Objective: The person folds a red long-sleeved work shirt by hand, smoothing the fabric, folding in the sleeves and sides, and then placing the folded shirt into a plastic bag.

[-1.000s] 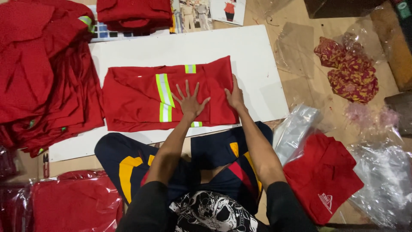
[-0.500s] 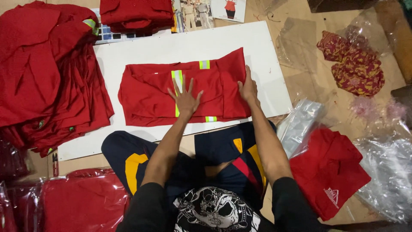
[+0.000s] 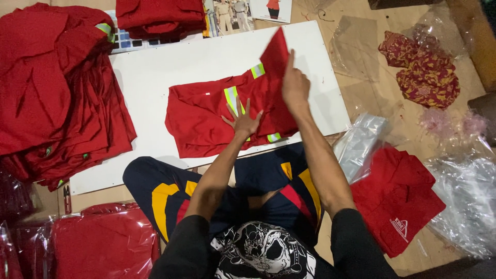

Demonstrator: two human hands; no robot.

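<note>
One big white board (image 3: 155, 88) lies on the floor with a heap of red clothes (image 3: 51, 93) at its left edge. On the board sits a red garment (image 3: 201, 119) with reflective stripes — its right end lifted. The left hand (image 3: 242, 120) presses it flat, fingers spread; the right hand (image 3: 294, 85) pinches the raised flap.

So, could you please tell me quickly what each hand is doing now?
Left hand: open, fingers spread, pressing flat on the red garment.
Right hand: closed on the garment's lifted edge.
</note>
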